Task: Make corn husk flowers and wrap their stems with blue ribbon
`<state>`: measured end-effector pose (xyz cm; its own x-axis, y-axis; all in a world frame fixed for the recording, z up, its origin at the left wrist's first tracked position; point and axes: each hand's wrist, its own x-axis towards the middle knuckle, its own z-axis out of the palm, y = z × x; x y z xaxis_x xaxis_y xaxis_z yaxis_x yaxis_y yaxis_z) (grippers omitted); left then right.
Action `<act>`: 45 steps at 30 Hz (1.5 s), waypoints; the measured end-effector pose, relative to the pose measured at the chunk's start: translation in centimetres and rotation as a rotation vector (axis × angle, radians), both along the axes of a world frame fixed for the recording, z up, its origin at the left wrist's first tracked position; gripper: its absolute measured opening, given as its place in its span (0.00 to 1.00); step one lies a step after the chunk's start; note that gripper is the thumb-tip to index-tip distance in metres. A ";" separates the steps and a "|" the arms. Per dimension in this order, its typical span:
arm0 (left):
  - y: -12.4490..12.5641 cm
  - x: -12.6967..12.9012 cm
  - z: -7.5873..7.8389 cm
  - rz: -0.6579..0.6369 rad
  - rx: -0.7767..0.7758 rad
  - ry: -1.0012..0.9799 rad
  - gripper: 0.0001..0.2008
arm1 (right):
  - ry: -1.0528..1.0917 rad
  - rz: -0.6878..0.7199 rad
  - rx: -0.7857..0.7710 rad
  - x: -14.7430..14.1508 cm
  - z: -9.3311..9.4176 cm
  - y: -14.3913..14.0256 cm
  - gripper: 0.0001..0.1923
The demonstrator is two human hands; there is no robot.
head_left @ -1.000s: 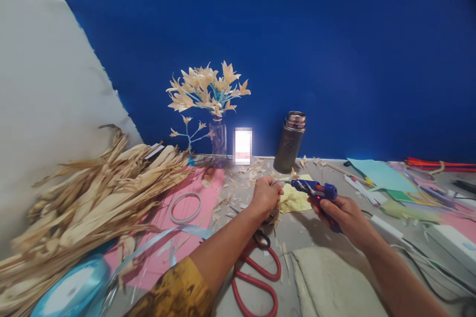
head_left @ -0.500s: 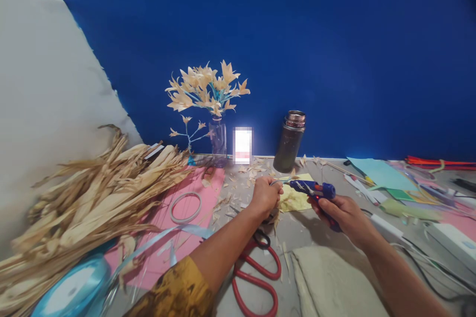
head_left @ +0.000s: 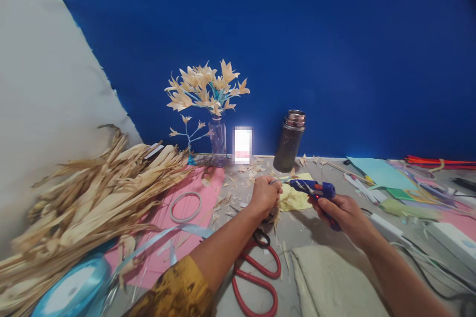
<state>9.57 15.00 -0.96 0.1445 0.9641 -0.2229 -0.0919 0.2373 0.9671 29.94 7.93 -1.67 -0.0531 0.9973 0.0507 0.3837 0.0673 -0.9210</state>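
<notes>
the glue gun (head_left: 314, 189) in the right hand (head_left: 345, 215) sits slightly farther left than a second ago, nearer the left hand (head_left: 266, 196).

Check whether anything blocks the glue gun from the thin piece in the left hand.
Nothing visible stands between the glue gun in the right hand and the thin piece in the left hand; the yellow paper lies below. Whether they touch is unclear.

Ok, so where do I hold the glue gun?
Take the glue gun by the grip hanging below its body, probably from the right: the grip sits toward that rear end, while the front, which may be hot, points left.
</notes>
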 end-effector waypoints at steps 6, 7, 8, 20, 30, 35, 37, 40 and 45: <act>0.0 0.0 0.1 0.006 -0.012 -0.023 0.11 | -0.036 -0.011 -0.004 -0.1 0.3 0.1 0.29; 0.0 -0.1 0.1 0.009 -0.014 -0.028 0.11 | -0.046 -0.012 -0.004 -0.1 0.3 0.1 0.29; 0.0 -0.1 0.2 0.013 -0.016 -0.034 0.11 | -0.061 -0.010 -0.008 -0.1 0.5 0.0 0.29; 0.1 -0.4 1.0 -0.113 -0.120 -0.239 0.13 | -0.695 -0.078 0.087 0.4 0.5 0.5 0.17; -2.3 0.3 2.3 -0.456 -0.228 -0.441 0.13 | 0.307 -0.060 0.032 -1.7 0.8 0.1 0.21; -3.2 0.7 2.3 -0.565 -0.295 -0.449 0.12 | 0.736 -0.071 -0.057 -2.5 0.4 0.0 0.24; -3.4 0.8 2.4 -0.588 -0.304 -0.432 0.13 | 0.791 -0.080 -0.052 -2.4 0.5 0.0 0.23; -3.6 1.0 2.3 -0.580 -0.254 -0.418 0.15 | 0.835 -0.098 -0.036 -2.3 0.8 0.0 0.21; -4.0 1.8 1.9 -0.429 -0.018 -0.318 0.17 | 0.859 -0.217 0.046 -2.6 0.9 0.0 0.19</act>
